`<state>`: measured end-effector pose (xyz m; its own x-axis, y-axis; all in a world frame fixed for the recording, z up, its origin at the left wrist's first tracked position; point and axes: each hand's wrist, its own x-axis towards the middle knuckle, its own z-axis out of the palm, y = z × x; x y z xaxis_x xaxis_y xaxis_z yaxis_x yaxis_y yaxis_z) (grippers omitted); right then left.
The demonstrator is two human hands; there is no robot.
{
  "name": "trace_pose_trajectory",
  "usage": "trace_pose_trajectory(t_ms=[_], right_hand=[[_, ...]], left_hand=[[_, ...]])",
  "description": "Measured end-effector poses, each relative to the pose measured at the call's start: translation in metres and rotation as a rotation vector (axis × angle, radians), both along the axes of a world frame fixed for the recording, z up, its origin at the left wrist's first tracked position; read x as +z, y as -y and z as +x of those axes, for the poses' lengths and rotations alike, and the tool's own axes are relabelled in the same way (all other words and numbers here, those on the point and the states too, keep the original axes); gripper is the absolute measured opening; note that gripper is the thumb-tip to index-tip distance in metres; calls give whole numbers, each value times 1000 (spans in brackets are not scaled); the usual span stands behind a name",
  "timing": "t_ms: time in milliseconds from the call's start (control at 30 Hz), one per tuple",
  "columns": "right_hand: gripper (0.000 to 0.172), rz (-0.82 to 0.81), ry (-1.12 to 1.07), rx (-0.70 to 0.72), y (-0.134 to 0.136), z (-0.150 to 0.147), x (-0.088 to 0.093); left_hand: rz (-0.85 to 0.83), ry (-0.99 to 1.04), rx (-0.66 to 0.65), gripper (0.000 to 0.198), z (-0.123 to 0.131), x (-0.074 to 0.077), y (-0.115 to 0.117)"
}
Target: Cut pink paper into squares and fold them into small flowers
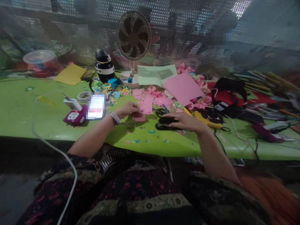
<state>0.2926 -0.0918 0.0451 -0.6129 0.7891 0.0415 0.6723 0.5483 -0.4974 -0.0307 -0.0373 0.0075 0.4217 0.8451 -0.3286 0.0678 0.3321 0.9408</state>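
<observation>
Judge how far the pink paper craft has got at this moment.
Looks done: folded pink paper flowers lie beside the large pink sheet; scraps litter the green table. In hand: left hand pinches a small pink piece; right hand rests on a black stapler. Left: loose pink squares unfolded.

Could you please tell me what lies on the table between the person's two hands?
In the head view, scissors with black handles lie between the left hand and right hand, beside small pink paper pieces.

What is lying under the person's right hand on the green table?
Under the right hand lies a black stapler on the green table; its left end shows. The hand covers its right part, so the grip cannot be judged.
</observation>
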Motion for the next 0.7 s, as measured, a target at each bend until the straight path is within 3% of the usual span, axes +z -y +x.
trace_pose_trajectory(t_ms=[133,333,700], right_hand=[[44,72,-12,-26,1,-22,-9],[47,74,-21,-52,-1,-22,-12],[46,63,-92,-23,1,-34,-16]], left_hand=[[-27,-8,-27,15,4,-1,5],[-50,-3,-85,12,11,-2,13],[36,-54,56,17,31,-5,24]])
